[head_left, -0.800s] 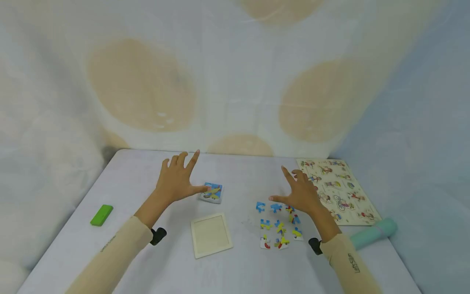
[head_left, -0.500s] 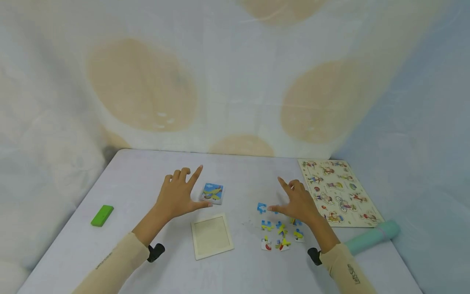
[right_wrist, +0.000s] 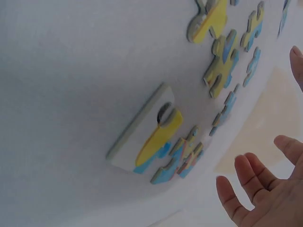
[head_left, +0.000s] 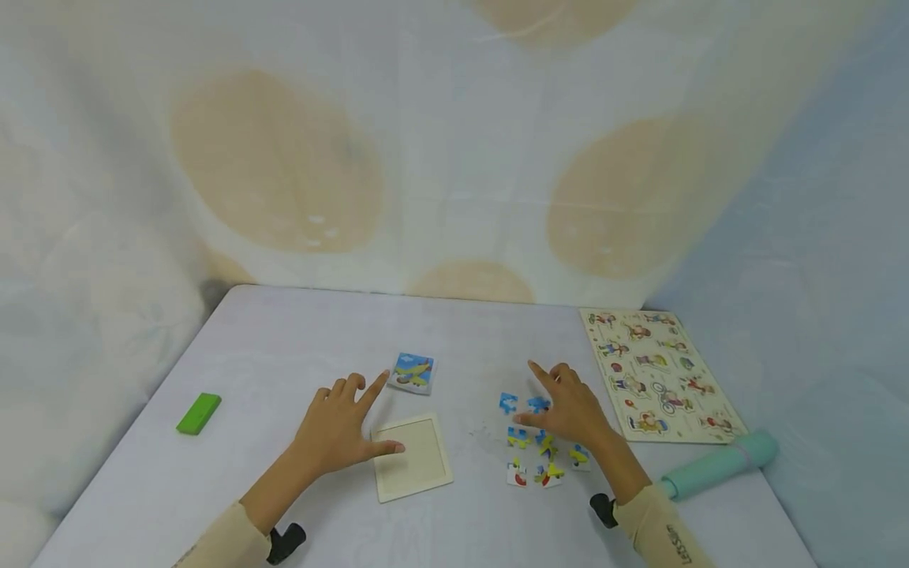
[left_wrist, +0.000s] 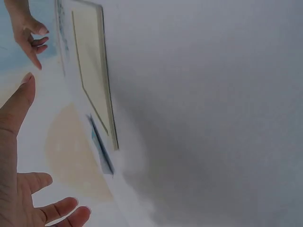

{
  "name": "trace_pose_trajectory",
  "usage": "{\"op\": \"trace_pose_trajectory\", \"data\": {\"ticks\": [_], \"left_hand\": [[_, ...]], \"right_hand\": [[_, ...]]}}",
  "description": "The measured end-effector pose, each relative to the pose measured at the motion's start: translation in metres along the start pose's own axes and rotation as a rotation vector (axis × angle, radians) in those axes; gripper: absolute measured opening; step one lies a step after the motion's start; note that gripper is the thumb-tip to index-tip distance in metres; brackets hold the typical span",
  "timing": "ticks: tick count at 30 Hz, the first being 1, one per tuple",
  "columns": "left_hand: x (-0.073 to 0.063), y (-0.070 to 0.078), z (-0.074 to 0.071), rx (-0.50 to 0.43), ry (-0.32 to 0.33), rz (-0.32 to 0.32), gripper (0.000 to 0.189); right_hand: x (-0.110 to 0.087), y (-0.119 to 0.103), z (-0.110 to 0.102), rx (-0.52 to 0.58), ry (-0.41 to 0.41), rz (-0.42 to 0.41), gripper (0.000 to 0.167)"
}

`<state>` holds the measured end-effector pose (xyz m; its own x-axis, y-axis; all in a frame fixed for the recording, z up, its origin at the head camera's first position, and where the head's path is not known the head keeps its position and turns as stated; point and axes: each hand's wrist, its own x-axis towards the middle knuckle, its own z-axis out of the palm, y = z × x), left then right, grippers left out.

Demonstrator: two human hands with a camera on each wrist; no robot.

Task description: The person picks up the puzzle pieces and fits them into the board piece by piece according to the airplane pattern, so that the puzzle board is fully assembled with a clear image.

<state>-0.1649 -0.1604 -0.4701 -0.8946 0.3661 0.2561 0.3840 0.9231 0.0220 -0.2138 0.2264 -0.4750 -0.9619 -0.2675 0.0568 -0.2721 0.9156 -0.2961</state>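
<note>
Several loose jigsaw pieces (head_left: 546, 446), blue, yellow, red and white, lie spread on the white surface (head_left: 298, 339), to the right of a shallow square tray (head_left: 415, 461). Over their far rows hangs the right hand (head_left: 574, 410), its grip released, thumb and index finger spread, the fingers clear of the pieces in its wrist view. The left hand (head_left: 337, 435) has a released grip too, thumb and fingers parted, the thumb showing across the tray in the head view. Just beyond the tray lies a small blue-and-yellow picture square (head_left: 413, 372). Farther left sits a green block (head_left: 199, 414); at right, a board of printed figures (head_left: 660, 379), with a mint roll (head_left: 720, 467) by its near corner.
</note>
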Motion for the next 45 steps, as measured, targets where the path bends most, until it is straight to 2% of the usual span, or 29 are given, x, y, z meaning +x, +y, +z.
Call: {"op": "trace_pose_trajectory", "data": {"ticks": [4,9,18,40,45], "left_hand": [[-0.013,0.003,0.008,-0.023,-0.052,0.002,0.111],[-0.026,0.006,0.014,-0.055,-0.124,-0.002,0.113],[-0.035,0.008,0.019,-0.098,-0.238,-0.055,0.118],[-0.041,0.006,0.025,-0.114,-0.238,-0.060,0.131],[-0.041,0.006,0.025,-0.133,-0.239,-0.048,0.128]], "right_hand": [[-0.003,-0.002,0.004,0.001,-0.012,-0.013,0.100],[-0.005,-0.003,0.008,-0.006,0.011,-0.050,0.094],[-0.004,-0.003,0.011,-0.008,0.014,-0.073,0.088],[0.002,-0.018,0.019,0.013,0.002,-0.045,0.064],[0.002,-0.022,0.019,0.017,0.013,-0.051,0.058]]}}
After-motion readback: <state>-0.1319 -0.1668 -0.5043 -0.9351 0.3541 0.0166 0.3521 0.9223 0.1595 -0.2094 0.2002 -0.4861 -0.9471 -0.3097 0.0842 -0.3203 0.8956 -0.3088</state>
